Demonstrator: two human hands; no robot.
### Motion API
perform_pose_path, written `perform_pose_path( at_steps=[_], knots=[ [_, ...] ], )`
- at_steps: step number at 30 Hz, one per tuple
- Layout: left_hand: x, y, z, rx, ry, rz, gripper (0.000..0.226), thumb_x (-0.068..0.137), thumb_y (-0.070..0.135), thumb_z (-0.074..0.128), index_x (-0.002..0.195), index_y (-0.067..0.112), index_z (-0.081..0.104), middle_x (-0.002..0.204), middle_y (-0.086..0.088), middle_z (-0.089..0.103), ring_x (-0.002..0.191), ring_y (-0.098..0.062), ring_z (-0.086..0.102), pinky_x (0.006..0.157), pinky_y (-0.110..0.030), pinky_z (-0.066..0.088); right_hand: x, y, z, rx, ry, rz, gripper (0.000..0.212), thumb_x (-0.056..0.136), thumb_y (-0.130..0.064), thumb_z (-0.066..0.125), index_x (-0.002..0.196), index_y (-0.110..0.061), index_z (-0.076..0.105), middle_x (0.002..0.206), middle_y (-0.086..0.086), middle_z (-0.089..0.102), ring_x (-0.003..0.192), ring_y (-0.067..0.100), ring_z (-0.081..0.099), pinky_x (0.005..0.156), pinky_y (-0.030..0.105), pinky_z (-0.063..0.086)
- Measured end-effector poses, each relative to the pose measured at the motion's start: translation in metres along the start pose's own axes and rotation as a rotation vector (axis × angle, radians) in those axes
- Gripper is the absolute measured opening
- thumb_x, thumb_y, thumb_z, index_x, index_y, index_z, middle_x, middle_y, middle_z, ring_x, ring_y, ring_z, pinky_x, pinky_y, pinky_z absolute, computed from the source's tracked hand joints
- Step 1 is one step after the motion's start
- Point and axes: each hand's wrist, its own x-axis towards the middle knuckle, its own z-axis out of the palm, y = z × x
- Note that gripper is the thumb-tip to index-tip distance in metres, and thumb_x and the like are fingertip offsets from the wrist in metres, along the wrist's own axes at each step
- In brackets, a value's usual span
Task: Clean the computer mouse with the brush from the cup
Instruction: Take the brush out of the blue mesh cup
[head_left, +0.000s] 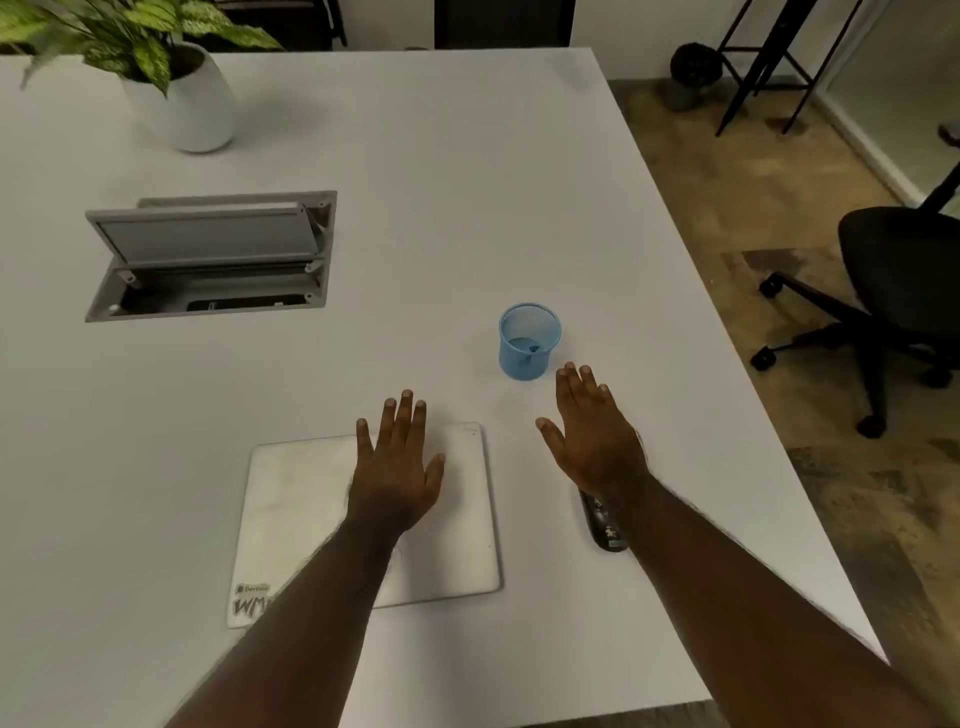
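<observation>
Head view: both hands, left hand (397, 467) and right hand (592, 436), fingers spread wide, empty, near round blue mesh cup (530, 340).

Two bare arms show, with no sleeves. The left hand (397, 470) and right hand (592, 436) wear no gloves, rings or watch.

Table (467, 208): smooth matt white. Cup (530, 343): blue wire mesh. Pad (311, 493): matt white, scuffed. Mouse (602, 525): glossy black. Pot (192, 98): smooth white
</observation>
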Motion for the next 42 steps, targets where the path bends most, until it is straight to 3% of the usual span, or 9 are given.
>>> perform_pose_path(
  at_steps=[3, 5, 9, 13, 18, 25, 30, 35, 42],
  knots=[
    [-0.005, 0.0, 0.013, 0.004, -0.074, -0.033, 0.07, 0.097, 0.045, 0.027, 0.154, 0.014, 0.003, 0.163, -0.007, -0.006, 0.151, -0.027, -0.004, 0.119, -0.054, 0.003, 0.01, 0.003, 0.0, -0.055, 0.001, 0.004, 0.068, 0.099, -0.042, 0.034, 0.152, -0.007, 0.012, 0.161, 0.01, 0.013, 0.149, 0.024, 0.007, 0.12, 0.041, 0.01],
    [-0.01, 0.0, 0.024, 0.015, -0.122, -0.041, 0.07, 0.098, 0.045, 0.027, 0.154, 0.013, 0.001, 0.163, -0.008, -0.007, 0.151, -0.027, -0.004, 0.119, -0.054, 0.005, 0.021, 0.001, -0.006, -0.044, 0.042, 0.005, 0.065, 0.097, -0.037, 0.042, 0.151, -0.009, 0.021, 0.158, 0.01, 0.025, 0.146, 0.026, 0.019, 0.118, 0.044, 0.019],
    [-0.012, 0.001, 0.032, 0.0, -0.183, -0.055, 0.069, 0.099, 0.044, 0.029, 0.155, 0.014, 0.001, 0.163, -0.006, -0.011, 0.151, -0.024, -0.005, 0.119, -0.054, 0.006, 0.047, -0.004, -0.022, -0.005, 0.155, 0.026, 0.058, 0.091, -0.026, 0.055, 0.145, -0.014, 0.038, 0.139, 0.009, 0.051, 0.116, 0.029, 0.052, 0.088, 0.043, 0.044],
    [-0.013, 0.001, 0.032, -0.014, -0.181, -0.044, 0.069, 0.099, 0.043, 0.03, 0.155, 0.015, 0.001, 0.163, -0.006, -0.013, 0.151, -0.024, -0.006, 0.119, -0.053, 0.005, 0.075, -0.008, -0.031, 0.0, 0.158, 0.034, 0.045, 0.092, -0.027, 0.052, 0.137, -0.023, 0.05, 0.125, 0.008, 0.06, 0.104, 0.03, 0.055, 0.079, 0.04, 0.043],
    [-0.013, 0.0, 0.033, -0.021, -0.176, -0.047, 0.069, 0.098, 0.042, 0.031, 0.155, 0.015, 0.002, 0.163, -0.006, -0.012, 0.151, -0.024, -0.005, 0.119, -0.053, 0.005, 0.092, -0.009, -0.027, -0.135, 0.161, 0.008, 0.027, 0.092, -0.026, 0.049, 0.113, -0.022, 0.067, 0.107, 0.004, 0.067, 0.093, 0.028, 0.058, 0.073, 0.035, 0.037],
    [-0.012, 0.0, 0.034, -0.038, -0.165, -0.053, 0.069, 0.098, 0.042, 0.033, 0.155, 0.015, 0.004, 0.163, -0.005, -0.011, 0.151, -0.024, -0.005, 0.119, -0.053, 0.005, 0.095, -0.011, -0.029, -0.173, 0.214, -0.019, 0.003, 0.076, -0.012, 0.072, 0.077, -0.013, 0.07, 0.075, 0.009, 0.067, 0.067, 0.032, 0.059, 0.06, 0.031, 0.027],
    [-0.012, 0.0, 0.031, -0.07, -0.153, -0.05, 0.069, 0.098, 0.04, 0.037, 0.155, 0.014, 0.007, 0.163, -0.005, -0.008, 0.151, -0.024, -0.002, 0.119, -0.054, 0.005, 0.099, -0.001, -0.025, -0.172, 0.273, -0.044, 0.009, 0.086, -0.015, 0.06, 0.083, -0.014, 0.068, 0.081, 0.008, 0.067, 0.071, 0.03, 0.059, 0.062, 0.033, 0.029],
    [-0.011, 0.0, 0.032, -0.077, -0.152, -0.049, 0.069, 0.098, 0.041, 0.036, 0.155, 0.015, 0.007, 0.163, -0.005, -0.008, 0.151, -0.023, -0.002, 0.119, -0.054, 0.005, 0.108, 0.001, -0.024, -0.125, 0.186, -0.023, 0.024, 0.09, -0.025, 0.056, 0.112, -0.022, 0.067, 0.108, 0.005, 0.065, 0.093, 0.028, 0.06, 0.077, 0.037, 0.038],
    [-0.013, -0.001, 0.033, -0.065, -0.138, -0.035, 0.068, 0.097, 0.04, 0.035, 0.154, 0.012, 0.012, 0.163, -0.008, -0.003, 0.151, -0.027, 0.003, 0.117, -0.056, 0.009, 0.108, 0.001, -0.032, -0.251, 0.15, -0.051, 0.018, 0.091, -0.014, 0.053, 0.102, -0.016, 0.066, 0.102, 0.007, 0.061, 0.088, 0.028, 0.057, 0.073, 0.036, 0.036]
  ],
)
